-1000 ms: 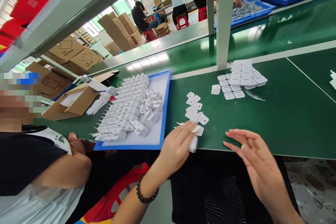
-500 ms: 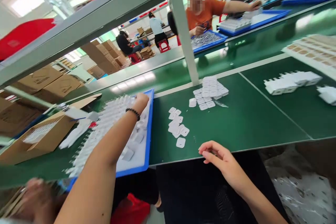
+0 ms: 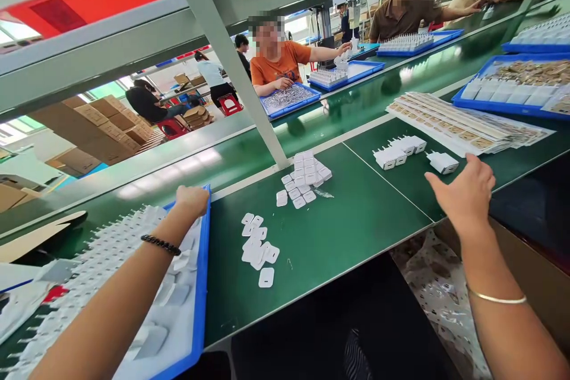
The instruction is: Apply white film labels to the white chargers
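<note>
My left hand is stretched out to the far right corner of a blue tray, its fingers curled over the rim. Rows of white plug adapters fill the tray. My right hand is held out open, thumb apart, just short of a single white adapter on the green bench. A few more adapters stand in a group to the left of that one. Between my arms lie loose flat white pieces.
A heap of small white caps sits at the foot of a slanted grey post. Strips of brown-and-white cards and another blue tray lie at the right. A person in an orange shirt works across the bench.
The view has swung to the right. My right hand has left the bench's near edge and reached out right toward the single adapter. My left hand stays at the tray's far corner.
</note>
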{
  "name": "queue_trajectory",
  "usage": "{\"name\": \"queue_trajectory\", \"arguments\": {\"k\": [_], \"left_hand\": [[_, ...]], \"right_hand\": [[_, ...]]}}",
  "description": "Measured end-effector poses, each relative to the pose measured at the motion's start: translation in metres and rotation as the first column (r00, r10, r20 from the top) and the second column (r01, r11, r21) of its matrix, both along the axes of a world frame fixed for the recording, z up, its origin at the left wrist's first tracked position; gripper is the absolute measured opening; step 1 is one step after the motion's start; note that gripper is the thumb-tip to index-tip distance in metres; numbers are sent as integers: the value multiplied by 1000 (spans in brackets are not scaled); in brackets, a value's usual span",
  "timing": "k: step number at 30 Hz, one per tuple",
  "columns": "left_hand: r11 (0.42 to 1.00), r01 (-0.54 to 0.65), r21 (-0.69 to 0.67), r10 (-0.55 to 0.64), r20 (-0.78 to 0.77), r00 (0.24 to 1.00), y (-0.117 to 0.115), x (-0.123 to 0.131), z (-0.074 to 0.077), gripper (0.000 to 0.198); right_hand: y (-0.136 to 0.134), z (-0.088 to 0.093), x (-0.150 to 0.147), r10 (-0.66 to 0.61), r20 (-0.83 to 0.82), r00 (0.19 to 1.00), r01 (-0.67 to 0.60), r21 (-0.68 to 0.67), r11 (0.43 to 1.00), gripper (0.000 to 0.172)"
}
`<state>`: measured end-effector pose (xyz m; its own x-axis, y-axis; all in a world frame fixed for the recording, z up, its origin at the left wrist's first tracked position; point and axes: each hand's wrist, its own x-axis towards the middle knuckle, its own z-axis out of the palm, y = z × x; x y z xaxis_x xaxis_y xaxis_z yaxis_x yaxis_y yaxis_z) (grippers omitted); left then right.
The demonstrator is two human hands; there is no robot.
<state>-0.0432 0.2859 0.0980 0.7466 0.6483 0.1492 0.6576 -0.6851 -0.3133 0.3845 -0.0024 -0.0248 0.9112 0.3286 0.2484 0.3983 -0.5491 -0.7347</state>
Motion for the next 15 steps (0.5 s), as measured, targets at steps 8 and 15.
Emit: {"name": "queue_trajectory", "arguments": {"k": [8,15], "left_hand": [[983,179,40,-173,-127,977,-88,61,28,20],[731,668,137,-668,-59,742,-210,76,4,30]], "right_hand": [[22,3,69,-29,-12,1000,25,-249,968,47],[58,12,109,142,1,990,-135,-308,942,35]]}}
